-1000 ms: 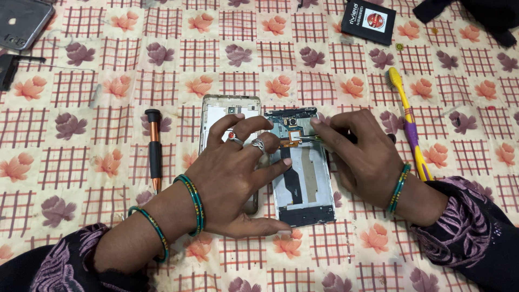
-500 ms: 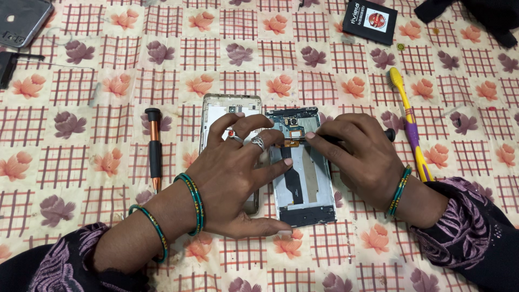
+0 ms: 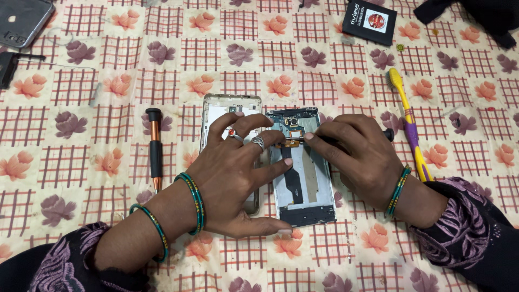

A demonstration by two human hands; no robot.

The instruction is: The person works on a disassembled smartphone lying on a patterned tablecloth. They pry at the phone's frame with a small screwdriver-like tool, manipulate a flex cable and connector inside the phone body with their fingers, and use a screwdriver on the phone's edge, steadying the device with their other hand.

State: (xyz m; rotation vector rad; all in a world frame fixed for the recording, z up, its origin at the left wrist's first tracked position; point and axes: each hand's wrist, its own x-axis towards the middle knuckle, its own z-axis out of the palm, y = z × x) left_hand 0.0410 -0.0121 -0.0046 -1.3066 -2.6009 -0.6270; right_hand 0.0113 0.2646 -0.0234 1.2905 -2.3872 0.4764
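Left hand (image 3: 238, 178) is lying spread, fingers released, pinning an opened smartphone (image 3: 303, 178) steady while right hand (image 3: 354, 157) is gripping a dark tool (image 3: 387, 133) at its board

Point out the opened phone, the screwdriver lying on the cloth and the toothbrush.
opened phone (image 3: 308, 186): head view, on its exposed inner frame.
screwdriver (image 3: 155, 154): head view, on the black handle.
toothbrush (image 3: 412, 141): head view, on the purple and yellow handle.

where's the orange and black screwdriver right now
In the head view the screwdriver lies on the patterned cloth, just left of the phone back cover and the left hand, untouched, tip pointing toward the person.
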